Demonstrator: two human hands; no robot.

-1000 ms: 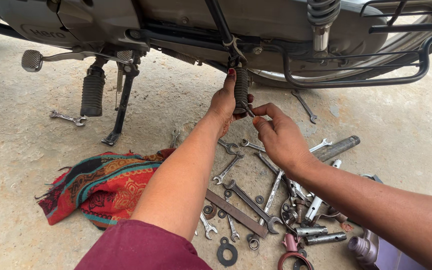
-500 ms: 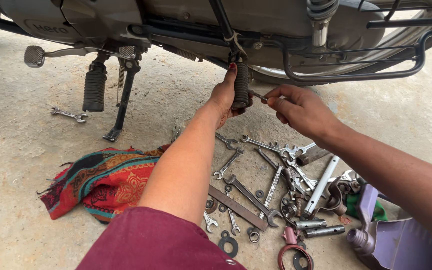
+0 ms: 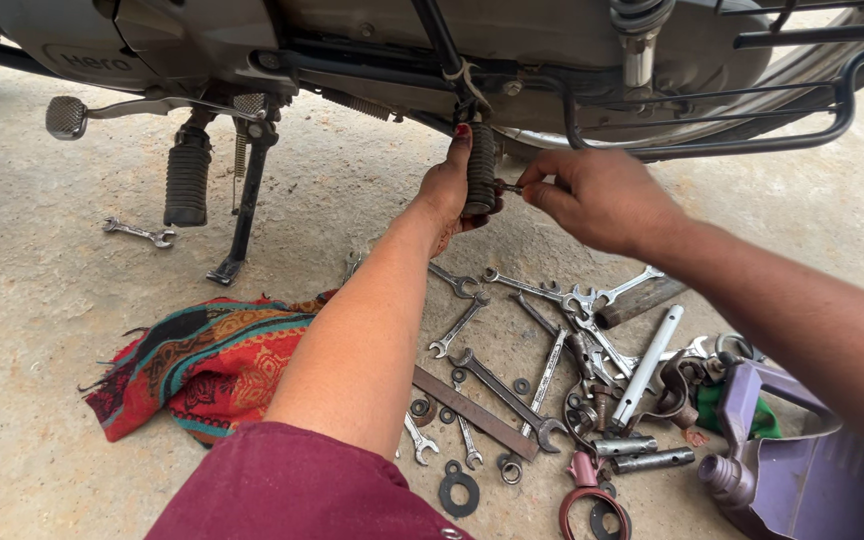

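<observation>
While left hand point(image 3: 449, 185) grips black footpeg point(image 3: 480, 170), right hand point(image 3: 592, 195) pinches small pin point(image 3: 512, 188), wrenches point(image 3: 512, 385) below.

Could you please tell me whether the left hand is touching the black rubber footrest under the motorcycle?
Touching. The head view shows the left hand wrapped around the black rubber footrest, thumb and palm pressed against it with no gap.

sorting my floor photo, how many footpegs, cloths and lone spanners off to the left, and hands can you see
Footpegs: 2, front and rear
Patterned cloth: 1
Lone spanner: 1
Hands: 2, left hand on the rear footpeg, right hand beside it
Total: 6
</observation>
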